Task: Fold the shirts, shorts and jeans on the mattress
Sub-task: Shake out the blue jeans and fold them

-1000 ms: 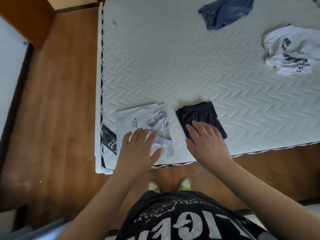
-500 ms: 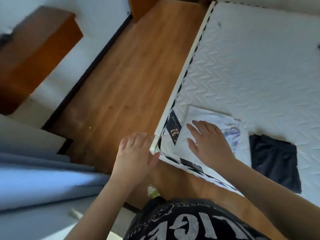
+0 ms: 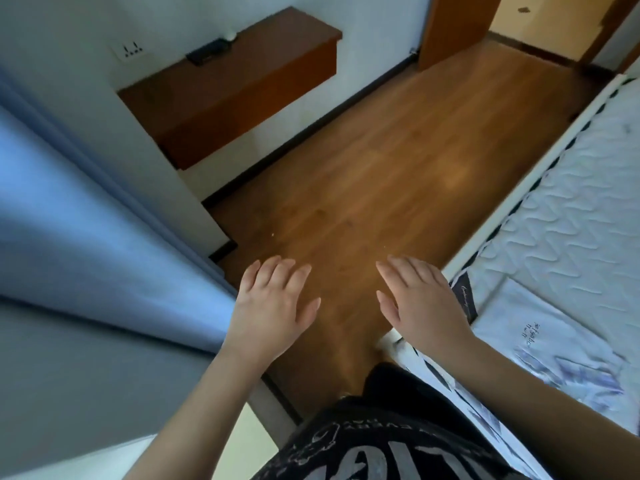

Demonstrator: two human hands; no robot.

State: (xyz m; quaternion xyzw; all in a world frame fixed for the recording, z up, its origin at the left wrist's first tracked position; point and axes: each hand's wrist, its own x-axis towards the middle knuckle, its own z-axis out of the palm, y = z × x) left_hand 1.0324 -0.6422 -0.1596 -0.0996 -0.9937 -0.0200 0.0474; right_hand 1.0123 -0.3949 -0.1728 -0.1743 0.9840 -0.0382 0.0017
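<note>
Both the left hand (image 3: 273,303) and right hand (image 3: 420,299) hovered flat with fingers spread, holding nothing, above the wooden floor (image 3: 363,188); a folded white shirt (image 3: 540,327) lay on the mattress (image 3: 588,216) corner at right

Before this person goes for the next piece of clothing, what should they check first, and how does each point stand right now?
1. Left hand free: ok, fingers spread, holding nothing.
2. Right hand free: ok, open above the floor by the mattress corner.
3. White shirt folded and lying on the mattress: ok, flat near the corner.
4. Next garment in sight: not ok, the view faces the wooden floor and the blue curtain.
5. Other clothes folded: cannot tell, out of frame.
6. Walking path: ok, no obstacles visible on the floor.
</note>
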